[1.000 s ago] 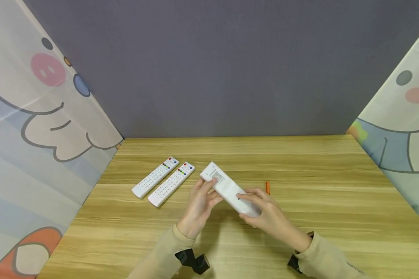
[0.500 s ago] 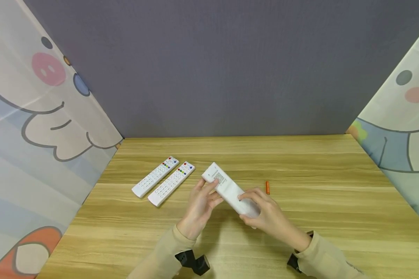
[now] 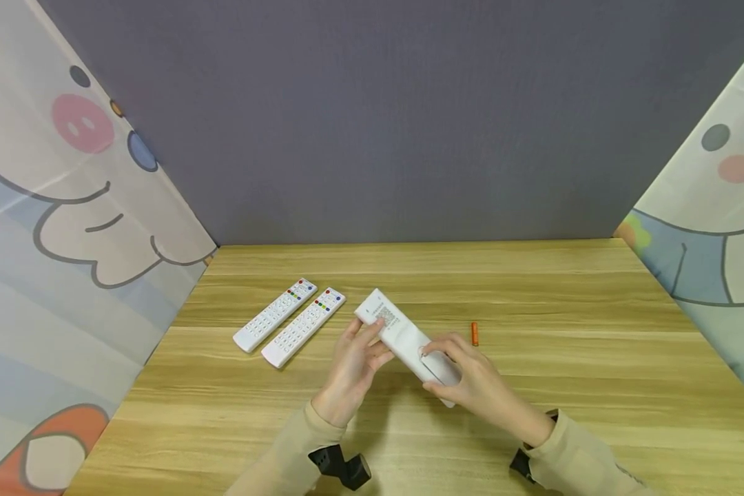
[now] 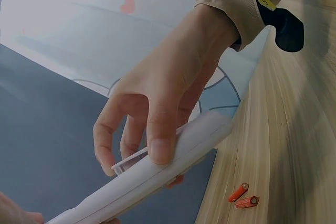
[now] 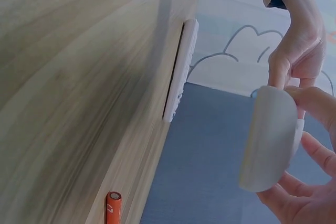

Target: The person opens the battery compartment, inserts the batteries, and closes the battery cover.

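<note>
A white remote control [image 3: 401, 336] is held off the table with its back up, a printed code near its far end. My left hand [image 3: 350, 379] grips that end, thumb on the back and fingers beneath. My right hand [image 3: 474, 379] holds the near end, thumb along the side. Its index fingertip is at the edge of the battery cover [image 4: 130, 160], which stands tilted up from the back in the left wrist view. The right fingers partly hide the compartment under it. Two orange batteries [image 4: 242, 199] lie on the table to the right.
Two more white remote controls [image 3: 275, 315] lie side by side, buttons up, left of my hands. The wooden table [image 3: 564, 289] ends at a grey panel [image 3: 409, 138] behind, with cartoon-printed cloths at both sides.
The battery cover's edge has lifted, and a gap now shows beneath it. My right index finger has shifted slightly with it; the left hand keeps its grip on the remote control.
</note>
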`<state>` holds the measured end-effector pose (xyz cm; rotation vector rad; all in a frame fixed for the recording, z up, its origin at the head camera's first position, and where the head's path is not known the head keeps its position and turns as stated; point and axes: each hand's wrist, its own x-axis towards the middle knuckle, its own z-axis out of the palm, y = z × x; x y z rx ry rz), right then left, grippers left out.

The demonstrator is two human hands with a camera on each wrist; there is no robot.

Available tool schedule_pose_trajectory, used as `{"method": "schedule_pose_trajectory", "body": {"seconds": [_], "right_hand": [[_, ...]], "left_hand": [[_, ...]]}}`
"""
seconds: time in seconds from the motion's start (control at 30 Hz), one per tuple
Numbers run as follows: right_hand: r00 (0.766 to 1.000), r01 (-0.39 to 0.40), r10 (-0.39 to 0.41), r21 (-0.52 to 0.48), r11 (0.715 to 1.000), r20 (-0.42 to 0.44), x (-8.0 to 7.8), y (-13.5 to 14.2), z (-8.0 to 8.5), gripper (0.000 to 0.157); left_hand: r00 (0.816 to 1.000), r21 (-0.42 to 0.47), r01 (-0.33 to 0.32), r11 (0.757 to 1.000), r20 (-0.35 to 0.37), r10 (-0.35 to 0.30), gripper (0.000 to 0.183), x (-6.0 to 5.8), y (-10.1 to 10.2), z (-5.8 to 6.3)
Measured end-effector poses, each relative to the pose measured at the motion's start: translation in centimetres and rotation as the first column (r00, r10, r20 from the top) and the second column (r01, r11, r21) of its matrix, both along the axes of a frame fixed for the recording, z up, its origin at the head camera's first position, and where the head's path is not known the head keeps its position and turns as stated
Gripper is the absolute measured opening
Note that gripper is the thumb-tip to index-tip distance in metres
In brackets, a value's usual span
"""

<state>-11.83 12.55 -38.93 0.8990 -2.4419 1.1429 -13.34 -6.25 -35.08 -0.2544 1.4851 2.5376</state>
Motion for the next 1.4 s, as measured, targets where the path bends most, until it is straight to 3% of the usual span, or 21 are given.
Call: {"method": "schedule_pose_trajectory", "body": {"seconds": [0.13, 0.33, 0.6, 0.7, 0.9, 1.3, 1.4], "right_hand": [[1.000, -0.002, 0.002, -0.019, 1.000, -0.011, 0.14, 0.03, 0.13, 0.049], [0.994, -0.007, 0.000, -0.064, 0.998, -0.111, 0.19, 0.07, 0.11, 0.052], [0.992, 0.031, -0.057, -0.224, 0.974, -0.112, 0.29, 0.05, 0.32, 0.046], [0.995, 0.046, -0.069, -0.289, 0.956, -0.072, 0.39, -0.03, 0.35, 0.044], [0.999, 0.027, -0.013, -0.414, 0.910, 0.037, 0.58, -0.09, 0.31, 0.041], [0.990, 0.056, 0.023, -0.529, 0.847, 0.142, 0.71, -0.05, 0.30, 0.037], [0.984, 0.063, 0.044, -0.571, 0.819, 0.171, 0.66, 0.11, 0.42, 0.037]], "left_hand": [[1.000, 0.013, 0.001, 1.000, 0.009, -0.001, 0.043, 0.04, -0.03, 0.05], [1.000, 0.013, -0.017, 1.000, 0.024, 0.017, 0.042, 0.01, -0.16, 0.02], [0.999, 0.062, -0.040, 0.997, 0.021, 0.039, 0.042, 0.01, -0.47, -0.03], [0.999, 0.070, -0.043, 0.997, 0.021, 0.042, 0.043, 0.00, -0.55, -0.03], [0.998, 0.076, -0.054, 0.996, 0.023, 0.052, 0.042, -0.02, -0.64, 0.02], [0.998, 0.055, -0.053, 0.997, 0.040, 0.051, 0.042, -0.19, -0.90, -0.44], [0.998, 0.057, -0.053, 0.997, 0.033, 0.051, 0.041, -0.23, -0.97, -0.56]]}}
